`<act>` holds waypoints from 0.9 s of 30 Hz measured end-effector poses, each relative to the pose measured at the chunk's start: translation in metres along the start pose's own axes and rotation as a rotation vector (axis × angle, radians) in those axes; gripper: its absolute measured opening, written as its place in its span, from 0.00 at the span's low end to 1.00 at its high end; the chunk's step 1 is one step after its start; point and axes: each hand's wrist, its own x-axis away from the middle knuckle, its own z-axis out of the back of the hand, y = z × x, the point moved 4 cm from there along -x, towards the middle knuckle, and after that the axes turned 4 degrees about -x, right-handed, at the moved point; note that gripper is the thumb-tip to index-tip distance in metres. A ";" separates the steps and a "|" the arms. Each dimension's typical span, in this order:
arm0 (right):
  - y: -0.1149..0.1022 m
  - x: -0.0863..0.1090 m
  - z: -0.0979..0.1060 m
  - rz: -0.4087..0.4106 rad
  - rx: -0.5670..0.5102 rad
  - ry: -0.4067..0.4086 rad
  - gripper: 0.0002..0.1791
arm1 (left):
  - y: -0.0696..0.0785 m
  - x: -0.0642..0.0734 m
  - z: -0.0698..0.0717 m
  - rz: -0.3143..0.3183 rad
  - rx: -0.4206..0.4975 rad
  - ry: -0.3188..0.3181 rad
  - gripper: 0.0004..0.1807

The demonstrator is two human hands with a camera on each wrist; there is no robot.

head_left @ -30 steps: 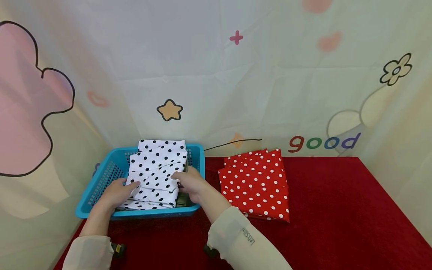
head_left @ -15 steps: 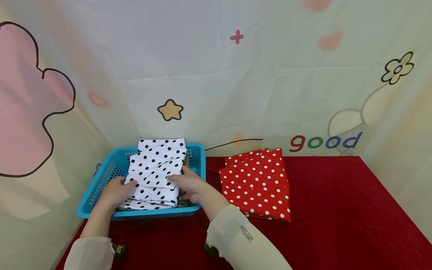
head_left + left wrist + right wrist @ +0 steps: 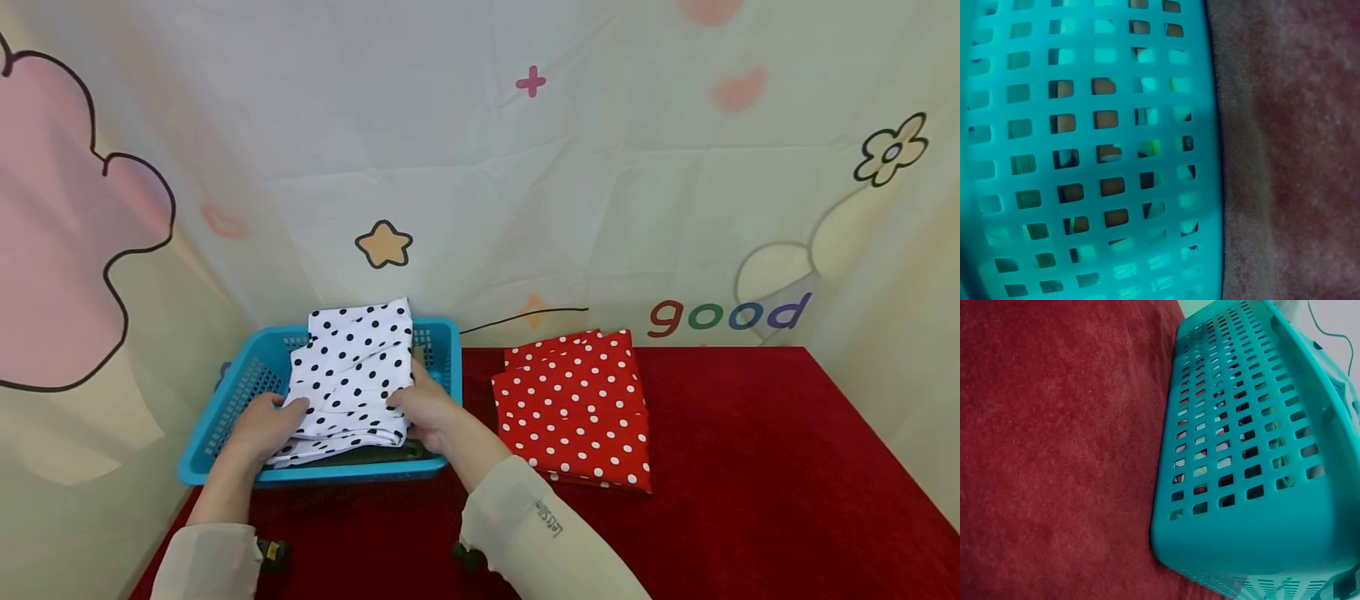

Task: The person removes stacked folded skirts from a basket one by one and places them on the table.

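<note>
A folded white cloth with black dots [image 3: 348, 367] lies in a blue perforated plastic basket [image 3: 345, 477]. My left hand [image 3: 268, 425] grips the cloth's left edge, thumb on top. On the opposite edge my right hand [image 3: 429, 407] holds the cloth with its thumb over the top and its other fingers mostly hidden. The cloth's near right corner is raised, and dark green fabric [image 3: 393, 453] shows beneath it. Both wrist cameras see mainly the basket's outer walls, the left wrist view a holed wall [image 3: 1119, 172] close up; neither shows the hands' grip clearly.
A folded red cloth with white dots [image 3: 573, 412] lies right of the basket. Dark red velvety fabric [image 3: 735, 467] covers the table. Behind hangs a pale printed curtain [image 3: 480, 200], close to the basket's far side.
The right hand has lifted and shifted the dotted cloth's right side, uncovering more green fabric at the near edge. The left hand keeps its place at the left edge. The view has shifted slightly.
</note>
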 end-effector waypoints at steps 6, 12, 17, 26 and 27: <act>-0.002 0.001 0.002 0.034 -0.041 -0.024 0.44 | 0.003 -0.001 -0.002 -0.036 0.009 0.010 0.38; -0.007 0.005 0.002 0.036 -0.061 -0.027 0.44 | 0.003 0.001 0.001 -0.076 0.064 0.054 0.40; -0.016 0.012 0.002 0.054 -0.067 -0.027 0.45 | 0.006 0.005 0.005 -0.128 0.091 0.123 0.39; -0.030 0.024 0.007 0.076 -0.056 -0.014 0.45 | 0.018 0.013 0.012 -0.156 0.148 0.125 0.42; -0.031 0.025 0.008 0.081 -0.054 -0.016 0.45 | 0.020 0.015 0.012 -0.158 0.159 0.120 0.42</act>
